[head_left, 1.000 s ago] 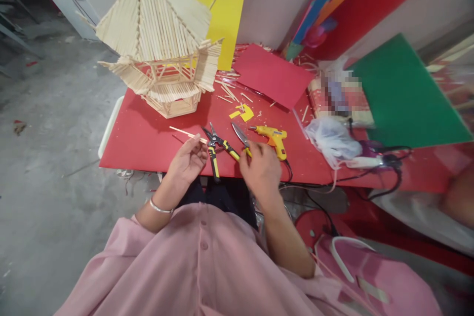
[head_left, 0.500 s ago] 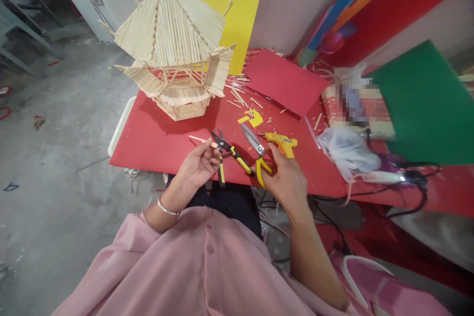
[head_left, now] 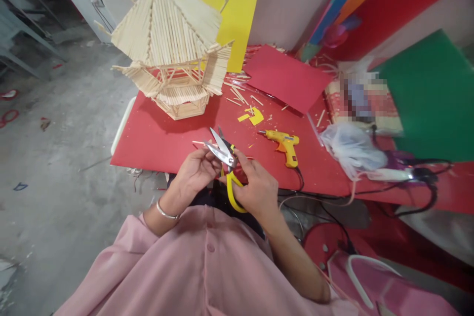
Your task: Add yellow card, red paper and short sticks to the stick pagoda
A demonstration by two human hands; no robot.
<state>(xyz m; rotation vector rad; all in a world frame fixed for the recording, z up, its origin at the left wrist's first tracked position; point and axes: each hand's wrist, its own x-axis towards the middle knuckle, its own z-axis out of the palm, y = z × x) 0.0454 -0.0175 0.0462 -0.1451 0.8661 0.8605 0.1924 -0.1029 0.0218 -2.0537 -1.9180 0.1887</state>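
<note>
At the near edge of the counter (head_left: 163, 143), the left hand (head_left: 194, 170) pinches a thin stick (head_left: 199, 142); the right hand (head_left: 257, 190) grips scissors (head_left: 230, 161) by the handle, likely leaving the parted blades free.

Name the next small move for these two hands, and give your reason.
Probably feed the thin wooden stick between the scissors' blades: the right hand holds them parted, close beside the left hand, which pinches the stick.

Red surface (head_left: 155, 143) bearing a two-tiered wooden-stick pagoda model (head_left: 174, 34), a yellow hot-glue gun (head_left: 284, 138), yellow scraps (head_left: 256, 117) and loose sticks (head_left: 256, 100).
</note>
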